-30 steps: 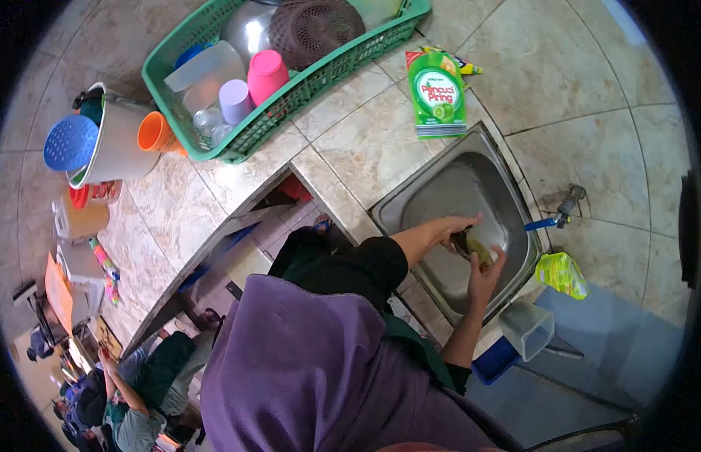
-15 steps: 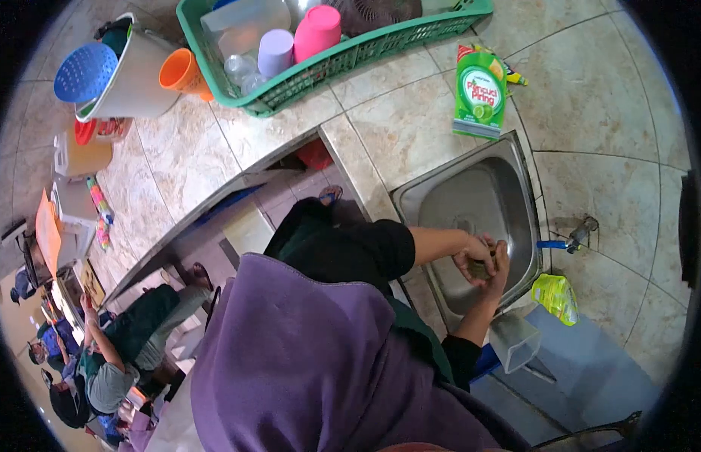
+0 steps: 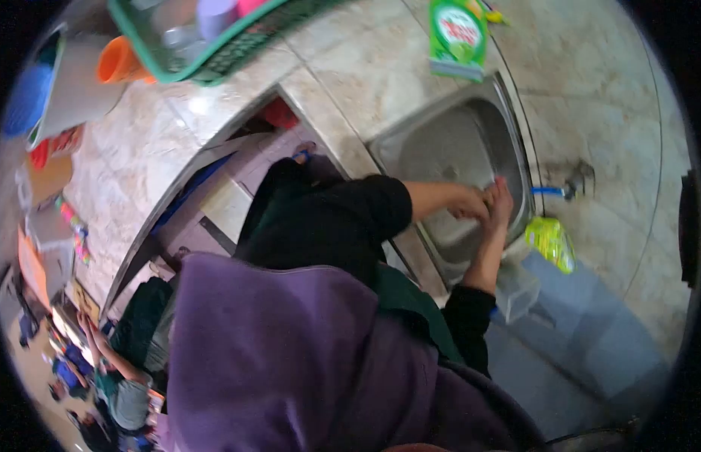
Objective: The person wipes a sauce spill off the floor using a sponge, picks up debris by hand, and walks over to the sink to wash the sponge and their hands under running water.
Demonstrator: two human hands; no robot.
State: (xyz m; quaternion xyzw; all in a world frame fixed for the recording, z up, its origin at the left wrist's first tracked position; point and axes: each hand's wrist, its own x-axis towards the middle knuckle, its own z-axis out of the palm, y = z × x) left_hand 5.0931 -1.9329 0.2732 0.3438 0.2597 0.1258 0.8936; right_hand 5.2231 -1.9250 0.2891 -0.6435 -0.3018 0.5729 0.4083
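Observation:
Over the steel sink [image 3: 448, 139], my two hands are pressed together, slightly blurred. My left hand [image 3: 468, 202] comes from the upper side with its fingers curled against the other hand. From below reaches my right hand [image 3: 501, 202], its fingers bent near the basin's right wall. What lies between them, if anything, is hidden. A tap with a blue handle [image 3: 548, 191] is just beyond my right hand. Beside the sink lies a yellow-green packet [image 3: 550, 242], with a clear plastic container [image 3: 518, 290] near my right forearm. A green dish-soap pouch [image 3: 457, 38] lies past the sink's upper edge.
A green basket [image 3: 207, 69] with cups stands on the tiled counter at the top. Left of it are an orange cup [image 3: 118, 60], a white bucket [image 3: 83, 87] and a blue strainer [image 3: 26, 98]. Another person [image 3: 128, 399] is at the lower left.
My view has shifted, so the counter things sit higher and further left. My hands have turned against each other; the brownish-green thing that showed between them is now out of sight.

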